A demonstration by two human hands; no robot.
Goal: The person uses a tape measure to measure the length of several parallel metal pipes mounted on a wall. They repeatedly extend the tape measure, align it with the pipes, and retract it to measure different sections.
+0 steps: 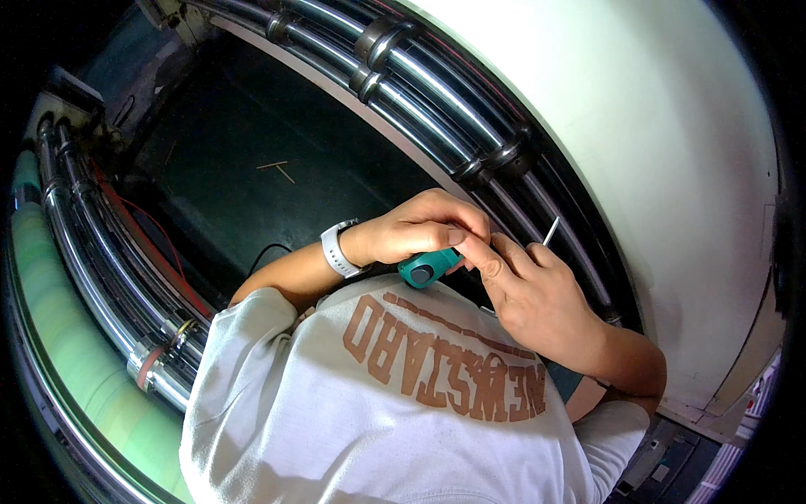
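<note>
While a green tool [426,269] is jutting below the left hand [405,229], its curled fingers [449,210] are touching the right hand [537,298], both grips hidden.

One left hand [420,225], one right hand [541,296], one wristwatch [338,250] and one green tool [430,266] are showing centrally; two sticks [272,165] are lying upper left.

Under the left hand [424,228], a teal tool [440,263] carries a dark patch [421,275]. A white stick [552,230] shows by the right hand [537,294], a white watch strap [333,252] behind the left. Below both, brown lettering [434,386] crosses the white shirt [327,420]; beyond them, rollers [447,92] gleam silver.
</note>
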